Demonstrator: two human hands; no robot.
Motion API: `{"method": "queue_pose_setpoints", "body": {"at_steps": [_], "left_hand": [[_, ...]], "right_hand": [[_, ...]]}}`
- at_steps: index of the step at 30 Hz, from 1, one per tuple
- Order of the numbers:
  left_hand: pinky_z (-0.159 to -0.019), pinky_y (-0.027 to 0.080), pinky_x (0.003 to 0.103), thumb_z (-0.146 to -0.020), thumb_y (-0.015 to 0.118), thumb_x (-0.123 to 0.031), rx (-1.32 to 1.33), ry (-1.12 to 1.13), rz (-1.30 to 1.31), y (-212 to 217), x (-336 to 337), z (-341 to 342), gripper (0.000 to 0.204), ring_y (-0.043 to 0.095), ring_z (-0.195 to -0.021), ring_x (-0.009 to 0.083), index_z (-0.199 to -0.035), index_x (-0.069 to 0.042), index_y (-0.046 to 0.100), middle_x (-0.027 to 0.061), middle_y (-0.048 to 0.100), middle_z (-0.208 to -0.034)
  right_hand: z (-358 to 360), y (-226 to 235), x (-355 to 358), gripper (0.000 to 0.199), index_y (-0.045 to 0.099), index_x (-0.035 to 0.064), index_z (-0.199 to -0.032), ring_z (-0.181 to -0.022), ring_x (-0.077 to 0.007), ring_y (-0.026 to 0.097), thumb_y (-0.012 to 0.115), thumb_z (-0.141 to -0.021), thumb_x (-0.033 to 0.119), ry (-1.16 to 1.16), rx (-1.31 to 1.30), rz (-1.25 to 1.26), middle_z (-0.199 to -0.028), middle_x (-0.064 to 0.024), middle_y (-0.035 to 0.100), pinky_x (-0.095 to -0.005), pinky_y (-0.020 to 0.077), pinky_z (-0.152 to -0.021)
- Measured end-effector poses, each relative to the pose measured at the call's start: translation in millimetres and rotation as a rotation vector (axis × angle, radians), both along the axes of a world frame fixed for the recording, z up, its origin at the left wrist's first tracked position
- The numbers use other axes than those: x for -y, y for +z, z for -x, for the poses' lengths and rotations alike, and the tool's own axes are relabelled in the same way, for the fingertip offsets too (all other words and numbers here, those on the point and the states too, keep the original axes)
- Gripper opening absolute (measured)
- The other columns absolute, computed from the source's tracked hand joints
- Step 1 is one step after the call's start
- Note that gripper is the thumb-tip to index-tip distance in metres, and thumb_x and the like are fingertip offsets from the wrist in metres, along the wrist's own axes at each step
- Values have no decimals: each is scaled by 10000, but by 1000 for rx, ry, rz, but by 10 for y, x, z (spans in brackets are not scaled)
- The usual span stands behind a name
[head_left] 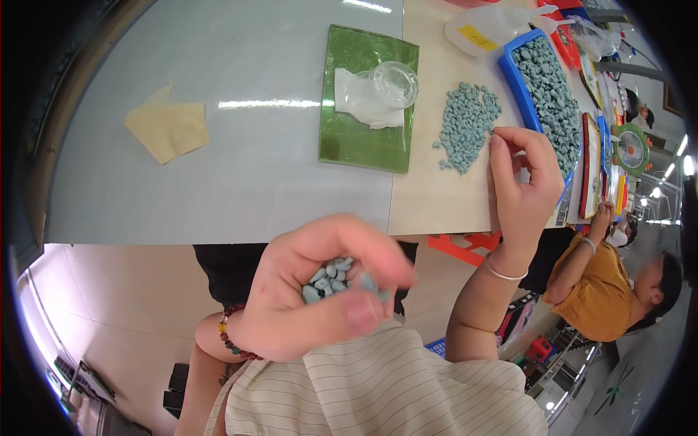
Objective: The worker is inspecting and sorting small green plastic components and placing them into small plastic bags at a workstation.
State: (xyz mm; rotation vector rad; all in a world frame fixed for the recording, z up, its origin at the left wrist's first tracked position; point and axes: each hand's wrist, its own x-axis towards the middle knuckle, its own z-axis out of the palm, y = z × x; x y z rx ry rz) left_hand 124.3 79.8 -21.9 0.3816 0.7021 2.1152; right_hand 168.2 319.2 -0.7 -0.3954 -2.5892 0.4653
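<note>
My left hand [280, 316] is cupped around several small blue-green stones [331, 277], close in front of the camera. One stone sits near the thumb and the curled index finger, whose tip is blurred. My right hand [534, 167] is over the table's right part, thumb and index finger pinched together at the lower right edge of a loose pile of blue-green stones [469, 123]. What that pinch holds, if anything, is too small to make out. Behind this hand stands a blue tray [518, 81] heaped with similar stones, partly covered by the fingers.
A green slab [367, 151] bears a white cloth or tissue [356, 98] and a clear round dish [396, 83]. Farther left lies a beige cloth piece [169, 131]. A clear squeeze bottle [476, 33] rests at the back. At right sits another person in a yellow-brown top [600, 291].
</note>
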Motion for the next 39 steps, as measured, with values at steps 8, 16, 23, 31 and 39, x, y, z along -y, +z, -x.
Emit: {"method": "queue_pose_setpoints", "body": {"at_steps": [8,16,23,31,39], "left_hand": [[-611,398,199,-825,537,-61,188,-78,-20,93,79,49,120,512,-656,52,-915,7,579,42,594,-819],[-586,376,197,-842,491,-6,-259,43,110,60,55,96,137,459,-598,43,-930,20,593,20,562,-732],[-572,360,193,-833,503,-8,-229,42,138,69,44,98,127,425,-573,37,-918,21,593,6,543,-694],[-535,390,219,-817,523,-112,-323,46,236,100,48,89,130,496,-584,114,-825,3,582,81,565,-722],[-476,346,232,-732,583,-23,-755,227,421,107,-27,99,89,434,-540,103,-812,14,599,47,579,-675]], "right_hand": [[42,2,1,28,582,-1,-781,-619,-118,510,599,-760,7,33,37,-95,-744,-50,566,-226,404,-548],[5,-3,100,19,572,11,-796,-585,-134,431,573,-777,11,45,-97,21,-739,-59,539,-244,334,-508],[-11,34,24,78,596,-4,-854,-678,-100,510,578,-788,34,31,36,-5,-779,-34,579,-209,389,-598],[35,-53,18,59,605,-10,-793,-638,-136,533,598,-736,-25,65,-29,-184,-754,-62,588,-231,420,-602],[-177,257,640,213,602,17,-736,-610,-190,534,681,-539,-4,284,-245,-26,-721,-70,579,-267,399,-543]]}}
